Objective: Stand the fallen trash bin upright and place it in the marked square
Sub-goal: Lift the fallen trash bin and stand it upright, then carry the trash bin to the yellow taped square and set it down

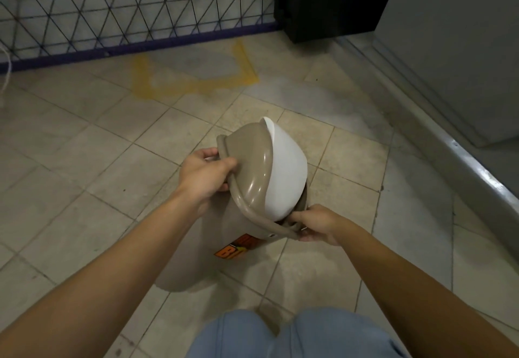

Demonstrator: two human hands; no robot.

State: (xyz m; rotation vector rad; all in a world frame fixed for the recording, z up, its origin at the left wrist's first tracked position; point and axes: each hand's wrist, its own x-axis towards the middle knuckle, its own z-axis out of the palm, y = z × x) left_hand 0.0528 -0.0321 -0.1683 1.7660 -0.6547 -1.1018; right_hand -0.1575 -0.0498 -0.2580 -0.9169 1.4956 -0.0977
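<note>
Mid-frame, gripping the tan lid rim of the trash bin point(224, 228), left hand point(206, 173) and right hand point(314, 225) both closed on it, bin near upright, contents hidden under the white swing flap point(286, 172), next carrying forward into the yellow marked square point(193, 74), upper centre.

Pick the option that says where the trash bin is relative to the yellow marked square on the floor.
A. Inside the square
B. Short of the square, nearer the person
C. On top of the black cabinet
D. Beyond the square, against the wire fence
B: the trash bin, held at its lid rim by the left hand and right hand, sits on tiles nearer the person than the yellow marked square, which has nothing in it.
</note>
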